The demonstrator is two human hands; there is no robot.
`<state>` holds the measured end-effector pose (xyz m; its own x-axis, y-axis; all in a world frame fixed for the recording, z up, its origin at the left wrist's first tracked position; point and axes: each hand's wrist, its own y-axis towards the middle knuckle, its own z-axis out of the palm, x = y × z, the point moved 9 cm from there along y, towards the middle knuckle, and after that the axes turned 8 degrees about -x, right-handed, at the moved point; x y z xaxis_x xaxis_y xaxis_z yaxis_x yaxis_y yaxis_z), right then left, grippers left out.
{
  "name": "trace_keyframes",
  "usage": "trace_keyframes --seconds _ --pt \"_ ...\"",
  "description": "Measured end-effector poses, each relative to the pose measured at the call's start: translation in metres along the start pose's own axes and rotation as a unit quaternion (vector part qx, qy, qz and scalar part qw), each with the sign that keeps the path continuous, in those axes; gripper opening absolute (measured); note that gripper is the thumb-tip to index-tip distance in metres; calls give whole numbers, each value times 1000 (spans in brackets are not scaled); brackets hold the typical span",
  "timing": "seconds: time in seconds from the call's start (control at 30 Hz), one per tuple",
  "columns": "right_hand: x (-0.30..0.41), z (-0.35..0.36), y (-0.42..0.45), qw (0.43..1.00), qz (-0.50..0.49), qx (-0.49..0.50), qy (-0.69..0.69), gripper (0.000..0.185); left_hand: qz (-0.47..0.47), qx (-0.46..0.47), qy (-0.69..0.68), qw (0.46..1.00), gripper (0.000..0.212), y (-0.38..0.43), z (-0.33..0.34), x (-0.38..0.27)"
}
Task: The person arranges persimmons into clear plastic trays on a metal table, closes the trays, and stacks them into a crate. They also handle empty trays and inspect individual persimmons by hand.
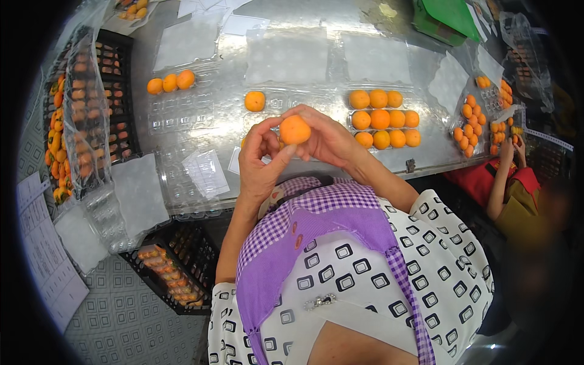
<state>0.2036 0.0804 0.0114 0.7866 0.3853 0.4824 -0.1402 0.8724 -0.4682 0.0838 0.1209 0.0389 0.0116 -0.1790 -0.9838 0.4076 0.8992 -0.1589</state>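
Observation:
Above the table's near edge, my left hand (261,159) and my right hand (331,141) hold one round orange-coloured fruit (295,129) between their fingertips. Just beyond them lies a clear plastic clamshell tray (278,99) with one fruit (254,101) in its far left corner; my hands hide much of this tray. To the right, a second clamshell (385,115) has fruit in three rows, with the far row's right end unfilled. A third clamshell (180,109), on the left, carries three fruits (169,83) along its far row.
At left, a black crate (119,91) of fruit is partly covered by plastic film (86,109). Another crate (182,269) stands below the table (228,64). Paper slips (207,172) lie nearby. A green box (445,20) sits far right. A co-worker's hands (513,150) handle fruit at right.

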Motion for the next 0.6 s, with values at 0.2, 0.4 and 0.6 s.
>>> trace_keyframes --seconds 0.2,0.4,0.6 --pt "3 3 -2 999 -21 8 -49 29 34 22 60 997 52 2 1 -3" --pt "3 1 -2 997 -40 6 -70 27 43 26 72 996 54 1 0 1" --pt "5 2 -2 997 -45 -8 -55 27 47 25 78 995 54 1 0 0"
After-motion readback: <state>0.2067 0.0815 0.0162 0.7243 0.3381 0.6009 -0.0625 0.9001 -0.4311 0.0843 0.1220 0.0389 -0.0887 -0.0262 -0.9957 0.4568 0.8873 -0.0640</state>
